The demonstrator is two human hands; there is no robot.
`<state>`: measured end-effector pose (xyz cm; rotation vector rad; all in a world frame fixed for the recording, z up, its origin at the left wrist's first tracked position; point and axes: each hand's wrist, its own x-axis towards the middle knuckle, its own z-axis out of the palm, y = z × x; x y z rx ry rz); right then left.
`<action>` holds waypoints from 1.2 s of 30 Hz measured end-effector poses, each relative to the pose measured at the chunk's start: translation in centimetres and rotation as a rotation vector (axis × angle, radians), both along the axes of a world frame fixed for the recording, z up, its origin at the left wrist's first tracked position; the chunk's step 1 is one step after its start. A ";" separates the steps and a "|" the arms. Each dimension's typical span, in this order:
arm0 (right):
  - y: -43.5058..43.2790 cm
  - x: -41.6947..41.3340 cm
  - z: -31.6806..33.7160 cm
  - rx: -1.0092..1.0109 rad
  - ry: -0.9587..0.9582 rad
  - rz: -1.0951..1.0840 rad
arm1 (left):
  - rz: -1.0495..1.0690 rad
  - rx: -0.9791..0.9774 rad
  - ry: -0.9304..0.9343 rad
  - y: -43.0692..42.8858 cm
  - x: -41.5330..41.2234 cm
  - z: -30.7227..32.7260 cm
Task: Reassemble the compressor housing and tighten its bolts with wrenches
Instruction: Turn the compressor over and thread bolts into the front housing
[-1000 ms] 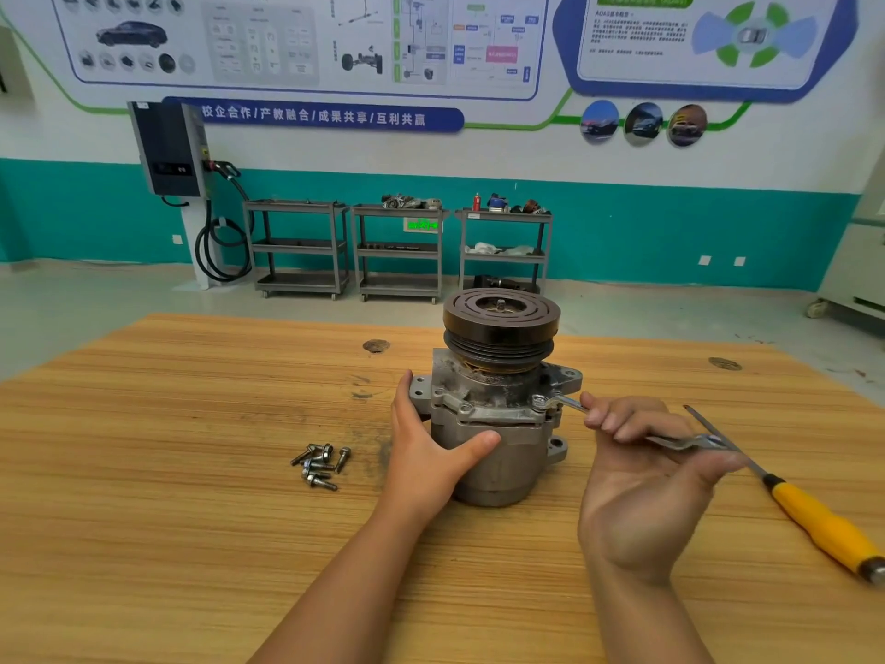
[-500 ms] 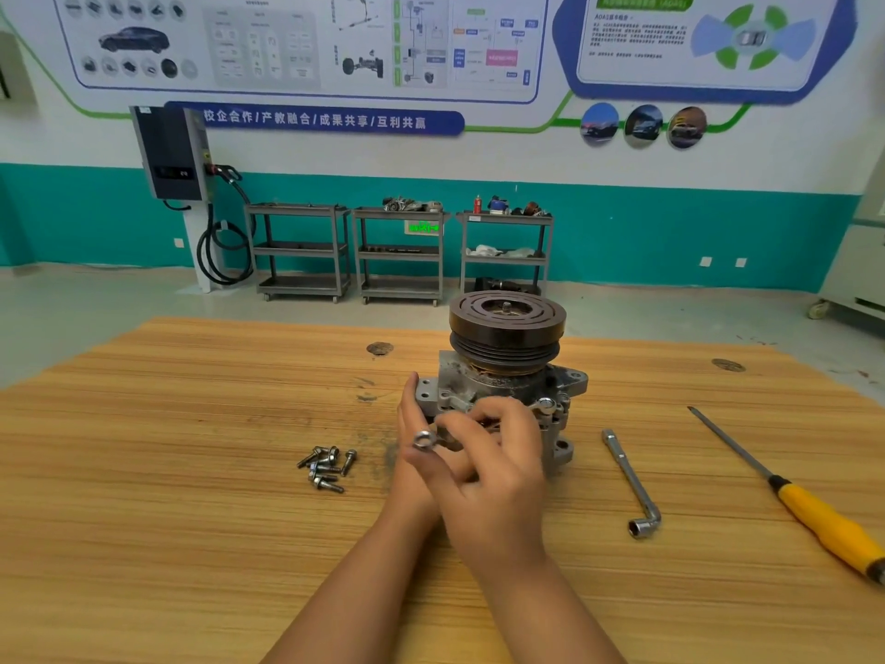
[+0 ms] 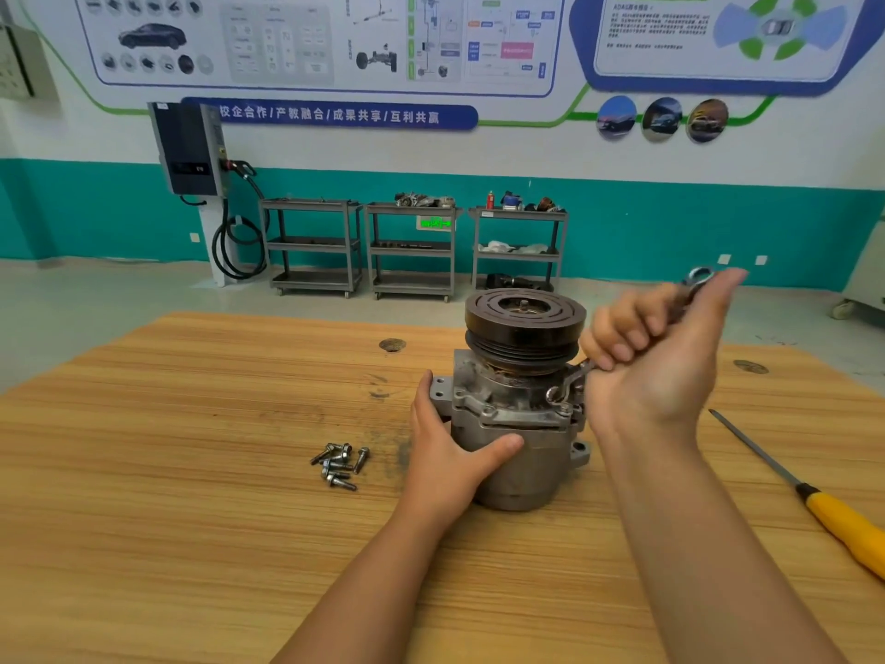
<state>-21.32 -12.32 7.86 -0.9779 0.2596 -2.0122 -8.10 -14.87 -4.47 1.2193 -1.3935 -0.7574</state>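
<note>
Compressor (image 3: 515, 424) stands upright on the wooden table (image 3: 191, 472), near center, black pulley (image 3: 525, 323) on top. Left hand (image 3: 450, 452) wraps the compressor's left side: fingers behind the mounting ear, thumb pressed across the front of the grey body, a partly curled steadying grip. Right hand (image 3: 656, 357) is raised at the compressor's right side, palm facing the camera, fingers curled shut around a wrench (image 3: 572, 381). Lower ring end of the wrench sits on a bolt at the right edge of the housing flange; the upper ring end pokes out past the fingertips, slightly blurred. Loose bolts (image 3: 339, 464) lie in a small pile on the table, left of the compressor, near but apart from the left hand. Yellow-handled screwdriver (image 3: 809, 496) lies on the table far right, tip pointing up-left, well apart from the compressor. Three metal carts (image 3: 412, 249) stand against the teal wall behind.
</note>
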 end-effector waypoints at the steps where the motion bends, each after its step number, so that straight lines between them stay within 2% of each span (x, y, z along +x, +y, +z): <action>1: -0.6 -1.0 -0.1 0.072 -0.089 0.022 | -0.006 -0.016 0.022 -0.1 0.0 -0.1; 8: -3.2 -4.0 -2.5 0.335 -0.439 0.188 | -0.043 0.016 0.012 0.3 0.2 0.2; 14: -3.7 -4.2 -4.0 0.359 -0.508 0.244 | -0.042 0.028 0.022 0.4 0.2 0.4; 19: -3.1 -4.1 -5.2 0.331 -0.588 0.173 | -0.039 0.022 0.013 0.4 0.2 0.2; 24: -1.3 -3.7 -6.2 0.197 -0.537 0.028 | -0.028 0.014 0.008 0.1 0.3 0.1; 30: 1.1 -1.7 -7.3 -0.010 -0.345 -0.180 | -0.018 0.007 0.007 0.0 0.3 -0.1; 36: 3.1 0.7 -8.8 -0.192 0.021 -0.419 | -0.008 0.011 0.003 0.0 0.2 0.0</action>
